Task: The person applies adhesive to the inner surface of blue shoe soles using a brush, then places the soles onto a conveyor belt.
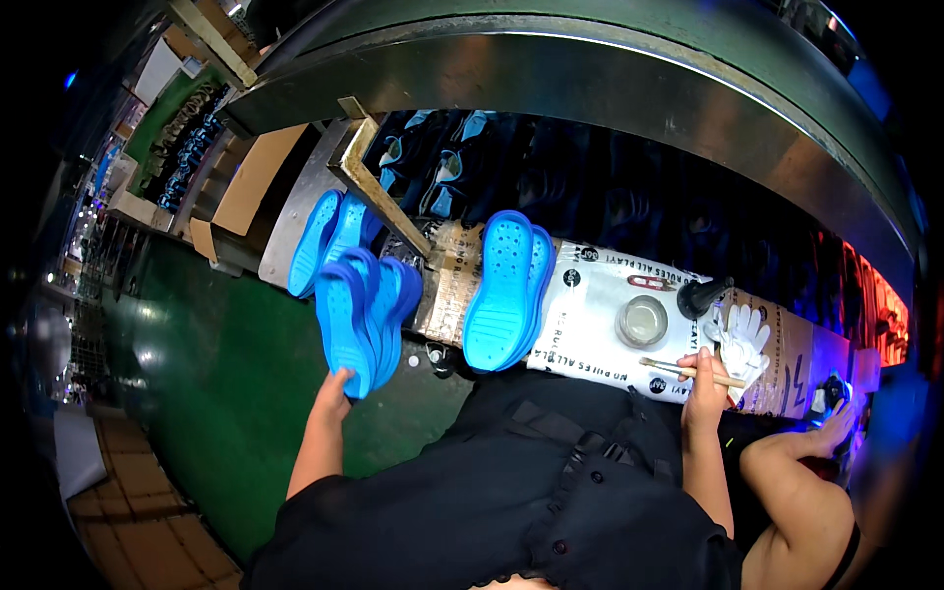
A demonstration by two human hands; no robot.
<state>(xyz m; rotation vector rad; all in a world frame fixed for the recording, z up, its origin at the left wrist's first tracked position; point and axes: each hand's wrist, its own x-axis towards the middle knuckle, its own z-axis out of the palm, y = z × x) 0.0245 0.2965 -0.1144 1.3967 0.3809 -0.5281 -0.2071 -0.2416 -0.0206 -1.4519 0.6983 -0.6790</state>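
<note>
My left hand (pixel 335 384) is closed on the heel end of blue shoe soles (pixel 344 320), several of them bunched together and held up left of the bench. In my right hand (pixel 701 385) is a brush (pixel 723 379) with a wooden handle, its tip pointing left over the white sheet (pixel 580 339). Beyond the brush tip stands a round, clear jar (pixel 642 322) with pale contents. A pile of blue soles (pixel 499 295) lies at the sheet's left edge. White gloves (pixel 744 339) rest just beyond my right hand, beside a black cone-shaped object (pixel 702 297).
More blue soles (pixel 320 236) lie at the far left of the bench, near a slanting metal post (pixel 379 187). Shoe uppers (pixel 447 169) sit in rows under a long metal beam (pixel 541 69). Another person's hand (pixel 836 430) is at the right. Cartons (pixel 138 501) stand lower left.
</note>
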